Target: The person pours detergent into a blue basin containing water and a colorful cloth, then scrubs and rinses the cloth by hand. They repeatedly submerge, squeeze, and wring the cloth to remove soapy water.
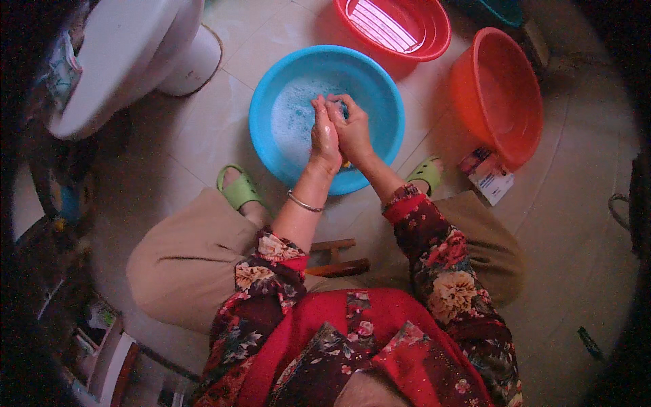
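Note:
Both of my hands are together above a round blue plastic basin (262, 147) that holds sudsy water (292, 119). My left hand (325, 135) looks wet, its palm turned towards my right hand. My right hand (351, 124) presses against it with bent fingers. Whether anything small lies between the palms cannot be told. A bit of something yellow (347, 164) shows just below the hands at the basin's near side; what it is stays unclear. A metal bangle (305, 202) circles my left wrist.
Beyond the basin stands a red plastic basin (437, 43) with bright reflections inside. An orange-red basin (513, 102) leans at the right, beside a printed box (491, 180). A white ceramic fixture (127, 61) stands upper left. Green slippers (241, 191) are on my feet, near a wooden stool (338, 267).

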### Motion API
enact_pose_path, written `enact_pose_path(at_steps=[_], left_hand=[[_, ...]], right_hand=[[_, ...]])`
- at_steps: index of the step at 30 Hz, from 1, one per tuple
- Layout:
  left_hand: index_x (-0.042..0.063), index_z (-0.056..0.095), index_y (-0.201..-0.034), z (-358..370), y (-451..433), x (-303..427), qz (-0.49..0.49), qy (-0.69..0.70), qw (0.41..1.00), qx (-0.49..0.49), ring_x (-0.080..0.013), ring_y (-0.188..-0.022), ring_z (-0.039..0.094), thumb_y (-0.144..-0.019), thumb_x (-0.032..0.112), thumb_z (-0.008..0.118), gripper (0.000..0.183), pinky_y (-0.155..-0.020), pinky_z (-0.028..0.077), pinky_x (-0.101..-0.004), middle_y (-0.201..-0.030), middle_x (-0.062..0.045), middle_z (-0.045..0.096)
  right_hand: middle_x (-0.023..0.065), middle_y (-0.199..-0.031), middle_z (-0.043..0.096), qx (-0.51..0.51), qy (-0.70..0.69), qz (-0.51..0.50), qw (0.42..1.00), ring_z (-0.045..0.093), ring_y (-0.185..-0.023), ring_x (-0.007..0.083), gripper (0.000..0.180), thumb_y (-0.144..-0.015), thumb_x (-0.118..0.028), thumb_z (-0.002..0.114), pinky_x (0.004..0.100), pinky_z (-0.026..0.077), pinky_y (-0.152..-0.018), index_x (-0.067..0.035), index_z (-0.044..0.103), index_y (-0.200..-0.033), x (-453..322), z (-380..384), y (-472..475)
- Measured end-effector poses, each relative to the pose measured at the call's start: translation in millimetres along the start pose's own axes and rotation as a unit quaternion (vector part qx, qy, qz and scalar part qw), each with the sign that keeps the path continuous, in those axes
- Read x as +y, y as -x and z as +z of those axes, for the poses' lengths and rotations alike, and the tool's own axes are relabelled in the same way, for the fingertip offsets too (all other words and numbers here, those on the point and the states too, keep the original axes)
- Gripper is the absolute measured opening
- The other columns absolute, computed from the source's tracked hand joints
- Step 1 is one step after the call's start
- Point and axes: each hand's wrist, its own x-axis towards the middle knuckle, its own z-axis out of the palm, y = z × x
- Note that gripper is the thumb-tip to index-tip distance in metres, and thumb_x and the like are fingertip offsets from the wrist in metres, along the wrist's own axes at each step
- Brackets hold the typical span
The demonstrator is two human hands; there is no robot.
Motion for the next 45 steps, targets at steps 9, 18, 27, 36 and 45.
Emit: enact_pose_path(at_steps=[9,18,27,36,45], left_hand=[[0.014,0.031,-0.126,0,-14,-12,0.013,0.048,0.998,-0.050,-0.0220,-0.102,0.043,-0.090,0.054,0.027,0.053,-0.089,0.038,-0.0339,-0.112,-0.007,0.043],[0.003,0.038,-0.126,-15,-8,-6,-0.053,0.022,0.995,-0.084,-0.0225,-0.110,0.046,-0.091,0.048,0.032,0.056,-0.095,0.036,-0.0365,-0.120,-0.011,0.048],[0.002,0.052,-0.105,-21,-6,-6,0.017,-0.057,0.995,-0.074,-0.0137,-0.084,0.055,-0.085,0.016,0.056,0.025,-0.077,0.044,-0.0277,-0.095,-0.004,0.058],[0.002,0.056,-0.098,-34,-1,-4,0.084,-0.160,0.984,-0.011,-0.0105,-0.073,0.055,-0.080,0.016,0.062,0.023,-0.066,0.045,-0.0233,-0.084,-0.003,0.060],[0.004,0.057,-0.100,-30,31,28,0.101,-0.147,0.981,-0.077,-0.0070,-0.067,0.053,-0.077,0.013,0.066,0.026,-0.055,0.043,-0.0204,-0.083,-0.001,0.058]], right_hand=[[0.0184,-0.070,0.061,-0.013,-0.052,0.025,0.998,0.059,-0.061,0.0287,0.031,-0.079,-0.026,0.050,0.0387,0.045,-0.058,0.002,0.061,-0.072,15,6,-31],[0.0108,-0.089,0.061,-0.113,-0.109,-0.020,0.987,0.055,-0.085,0.0183,0.034,-0.088,-0.029,0.044,0.0317,0.042,-0.076,0.001,0.060,-0.093,7,-25,-23],[0.0071,-0.110,0.052,-0.158,-0.191,0.191,0.950,0.048,-0.099,0.0172,0.048,-0.089,-0.046,0.043,0.0301,0.042,-0.079,-0.006,0.052,-0.114,13,-59,-9],[0.0047,-0.088,0.059,-0.169,-0.111,0.098,0.974,0.054,-0.078,0.0140,0.033,-0.078,-0.027,0.058,0.0280,0.043,-0.068,-0.001,0.058,-0.098,23,-93,-3],[0.0047,-0.083,0.058,-0.138,-0.199,0.123,0.962,0.055,-0.074,0.0151,0.029,-0.080,-0.030,0.054,0.0298,0.043,-0.067,-0.003,0.058,-0.093,0,-135,9]])
